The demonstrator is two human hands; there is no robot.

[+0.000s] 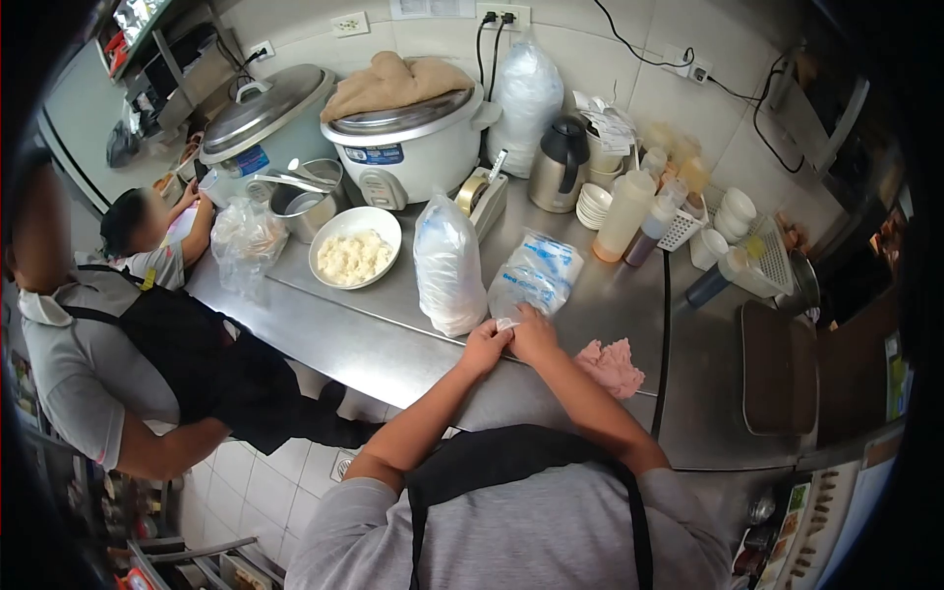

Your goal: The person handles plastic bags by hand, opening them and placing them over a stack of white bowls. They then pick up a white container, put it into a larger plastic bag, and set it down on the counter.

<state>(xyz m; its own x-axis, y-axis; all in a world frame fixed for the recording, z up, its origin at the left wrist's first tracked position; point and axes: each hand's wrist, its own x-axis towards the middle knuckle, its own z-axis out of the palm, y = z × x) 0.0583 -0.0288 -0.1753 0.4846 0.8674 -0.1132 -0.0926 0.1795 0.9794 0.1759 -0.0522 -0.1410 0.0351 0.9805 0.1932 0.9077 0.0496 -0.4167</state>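
Note:
My left hand (487, 346) and my right hand (534, 336) meet at the near edge of the steel counter. Fingers of both are pinched on the near end of a clear plastic bag (538, 275) with blue print, which lies flat on the steel. Just left of it stands a tall bundle of white plastic bags (449, 270), close to my left fingers. A crumpled pink cloth (612, 368) lies to the right of my right forearm. Farther left sits a white bowl (391, 267) of pale, lumpy food (352, 258).
Behind are two large rice cookers (393, 147) (265, 113), a tape dispenser (484, 202) and a steel thermos jug (559, 167). Sauce bottles (626, 211) and small bowls (594, 205) stand right. A brown tray (779, 369) lies far right. A person in a black apron (187, 334) stands close left; another is beyond.

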